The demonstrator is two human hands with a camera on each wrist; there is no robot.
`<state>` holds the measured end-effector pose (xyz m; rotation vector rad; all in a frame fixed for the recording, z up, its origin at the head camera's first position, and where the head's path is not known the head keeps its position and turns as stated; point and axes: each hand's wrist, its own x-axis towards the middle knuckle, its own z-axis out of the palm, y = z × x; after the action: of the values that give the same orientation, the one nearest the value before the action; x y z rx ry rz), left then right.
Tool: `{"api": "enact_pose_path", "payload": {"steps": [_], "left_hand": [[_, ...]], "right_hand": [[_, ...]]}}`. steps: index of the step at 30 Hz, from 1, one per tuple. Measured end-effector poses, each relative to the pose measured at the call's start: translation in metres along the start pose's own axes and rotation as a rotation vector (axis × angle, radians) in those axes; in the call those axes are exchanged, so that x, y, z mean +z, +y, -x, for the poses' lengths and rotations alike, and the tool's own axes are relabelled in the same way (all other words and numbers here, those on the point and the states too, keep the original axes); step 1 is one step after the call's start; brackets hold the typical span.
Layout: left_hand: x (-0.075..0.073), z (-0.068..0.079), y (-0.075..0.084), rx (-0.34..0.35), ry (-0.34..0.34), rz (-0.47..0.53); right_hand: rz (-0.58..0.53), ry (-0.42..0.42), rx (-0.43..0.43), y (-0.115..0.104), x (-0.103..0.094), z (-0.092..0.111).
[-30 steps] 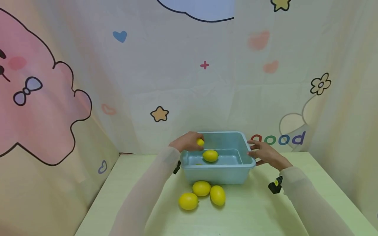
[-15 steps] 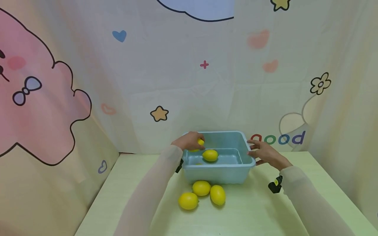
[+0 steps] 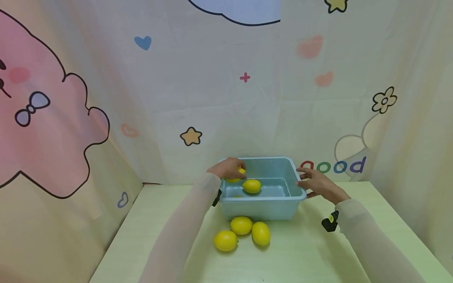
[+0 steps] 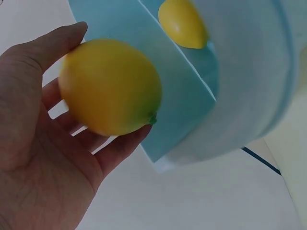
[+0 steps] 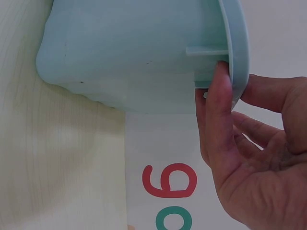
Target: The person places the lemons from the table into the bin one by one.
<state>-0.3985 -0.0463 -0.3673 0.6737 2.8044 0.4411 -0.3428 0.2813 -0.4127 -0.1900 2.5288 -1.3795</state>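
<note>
A pale blue plastic basin [image 3: 262,209] stands on the table against the backdrop. My left hand [image 3: 228,168] is over its left side and holds a lemon [image 4: 112,86] between thumb and fingers; the head view shows only bits of that lemon. On the basin floor lies another lemon [image 3: 252,186], and a sliver of yellow peeks above the front rim. My right hand [image 3: 320,185] pinches the basin's right rim [image 5: 238,52], thumb on one side and fingers under the lip.
In front of the basin, three lemons lie close together on the table: one by its wall [image 3: 242,225], a right lemon [image 3: 261,234] and a left lemon [image 3: 225,241]. A printed curtain [image 3: 226,98] hangs behind and along both sides of the pale table [image 3: 301,255].
My left hand has shifted slightly right with the lemon, and more yellow shows beneath it. The basin's left end has moved a little to the right. My right hand stays in place.
</note>
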Motion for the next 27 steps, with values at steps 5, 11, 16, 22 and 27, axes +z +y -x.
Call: {"api": "enact_pose_path", "payload": {"steps": [5,11,16,22,27], "left_hand": [[-0.002,0.001,0.002,0.001,-0.007,0.014],[-0.005,0.005,0.007,-0.009,-0.021,0.022],[-0.007,0.010,0.010,0.008,-0.020,-0.002],[-0.009,0.017,0.012,0.046,0.005,-0.038],[-0.009,0.024,0.010,0.077,0.027,-0.080]], "right_hand": [[-0.007,-0.001,-0.003,0.000,-0.001,0.000],[-0.008,-0.004,-0.008,0.001,-0.001,0.000],[-0.010,-0.004,-0.011,-0.001,-0.002,0.000],[0.001,0.001,-0.005,0.000,-0.001,0.001],[-0.003,-0.002,-0.002,0.001,0.000,0.000]]}}
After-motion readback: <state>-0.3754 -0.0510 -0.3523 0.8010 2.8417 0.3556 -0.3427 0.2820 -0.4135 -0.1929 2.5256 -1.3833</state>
